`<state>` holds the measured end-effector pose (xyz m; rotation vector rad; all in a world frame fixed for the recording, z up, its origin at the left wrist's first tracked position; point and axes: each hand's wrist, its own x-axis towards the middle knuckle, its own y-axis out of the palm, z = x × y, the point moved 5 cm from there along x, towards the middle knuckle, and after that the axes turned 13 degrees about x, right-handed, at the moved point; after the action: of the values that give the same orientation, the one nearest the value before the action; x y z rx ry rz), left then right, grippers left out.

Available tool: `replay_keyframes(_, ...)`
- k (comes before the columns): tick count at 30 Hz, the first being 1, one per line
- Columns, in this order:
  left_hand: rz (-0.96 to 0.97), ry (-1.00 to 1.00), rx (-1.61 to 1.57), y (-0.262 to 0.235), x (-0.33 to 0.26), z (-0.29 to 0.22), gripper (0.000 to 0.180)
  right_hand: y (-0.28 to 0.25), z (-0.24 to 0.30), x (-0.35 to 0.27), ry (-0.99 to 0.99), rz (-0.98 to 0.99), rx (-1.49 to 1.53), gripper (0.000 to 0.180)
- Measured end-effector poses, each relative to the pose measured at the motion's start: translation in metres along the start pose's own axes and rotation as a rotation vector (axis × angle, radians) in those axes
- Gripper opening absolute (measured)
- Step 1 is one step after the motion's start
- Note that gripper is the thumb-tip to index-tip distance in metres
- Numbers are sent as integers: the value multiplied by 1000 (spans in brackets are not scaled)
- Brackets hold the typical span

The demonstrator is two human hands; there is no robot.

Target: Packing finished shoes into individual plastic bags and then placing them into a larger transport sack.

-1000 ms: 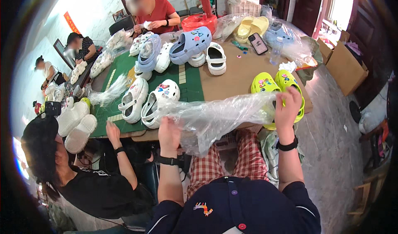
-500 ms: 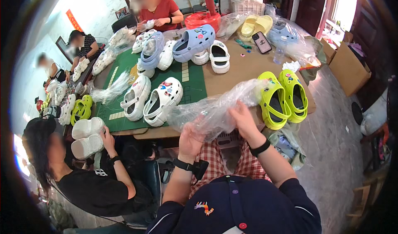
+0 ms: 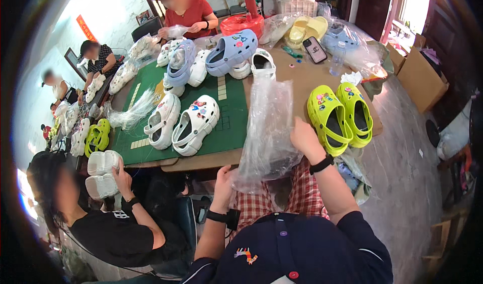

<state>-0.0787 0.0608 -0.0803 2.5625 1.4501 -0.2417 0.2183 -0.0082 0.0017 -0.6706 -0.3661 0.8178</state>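
A crumpled clear plastic bag (image 3: 269,128) hangs upright before me at the table's front edge, its lower end over my lap. My left hand (image 3: 223,183) grips its lower left corner. At its right side my right hand (image 3: 306,137) is closed on the edge, the fingertips partly hidden. Right of that hand stands a pair of lime-green clogs, one shoe (image 3: 329,118) next to the other (image 3: 356,114), both with colourful charms. Left of the bag rest two white clogs, one (image 3: 197,124) showing charms and the other (image 3: 163,120) beside it.
Blue clogs (image 3: 232,53) and white clogs lie farther back on the green mat (image 3: 234,128). Behind are a phone (image 3: 315,50), a bottle (image 3: 337,59) and yellow slippers (image 3: 307,30). Close on my left, a co-worker holds white clogs (image 3: 103,173); another person in red sits across the table.
The bag has swung from lying slantwise toward the lime clogs to hanging upright. My left hand has moved lower and toward me; the right has shifted slightly. The co-worker's white clogs have turned a little.
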Motion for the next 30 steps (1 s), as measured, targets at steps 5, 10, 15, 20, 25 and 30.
replay_keyframes(5, 85, -182, -345, -13, 16, 16, 31, -15, 4, 1, 45, -113, -51, 34)
replay_keyframes(10, -700, 432, 329, -16, -6, -26, 48, -22, 2, -5, -71, -265, -128, 15)
replay_keyframes(15, -320, 1024, 1400, 69, -42, -97, 51, -21, 8, -18, -139, -267, -123, 27)
replay_keyframes(20, -392, 906, 1553, 55, -1, -73, 48, -30, 55, -67, -627, -452, -123, 36)
replay_keyframes(25, -330, 850, 1382, 52, 13, -71, 32, 4, 15, -94, -613, 22, -2, 34)
replay_keyframes(30, -281, 821, 1395, 52, 11, -59, 30, -38, 14, -106, -533, -175, 99, 32)
